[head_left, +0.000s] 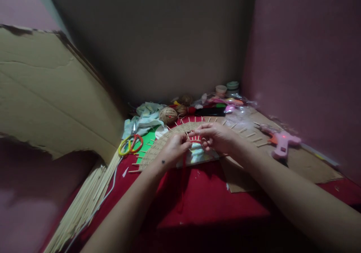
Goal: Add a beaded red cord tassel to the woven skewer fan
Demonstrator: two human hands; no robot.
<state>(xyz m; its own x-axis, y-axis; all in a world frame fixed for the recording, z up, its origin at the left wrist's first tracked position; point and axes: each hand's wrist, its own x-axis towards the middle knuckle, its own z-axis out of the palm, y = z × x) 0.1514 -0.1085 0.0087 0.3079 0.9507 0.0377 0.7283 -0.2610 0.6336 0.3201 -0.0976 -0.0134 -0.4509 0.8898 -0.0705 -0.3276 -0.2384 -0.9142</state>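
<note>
A half-round woven piece (158, 147) of tan twine on thin sticks lies on the red cloth, its stick ends poking out around the curve. Red yarn (195, 141) runs across the sticks near its inner centre, and a red strand hangs down toward me. My left hand (178, 147) is closed at the left of the red yarn, thumb and fingers together; what they pinch is too small to make out. On the right, my right hand (210, 134) bends over the sticks with its fingers curled and partly apart. A patterned light fabric (199, 154) shows below both hands.
Scissors (130, 145) and a bundle of sticks (84, 202) lie at left beside a large cardboard sheet (50, 91). A twine ball (168, 115) sits behind. At right, a pink glue gun (283, 144) rests on flat cardboard (313, 168). Two small tubs stand at the back.
</note>
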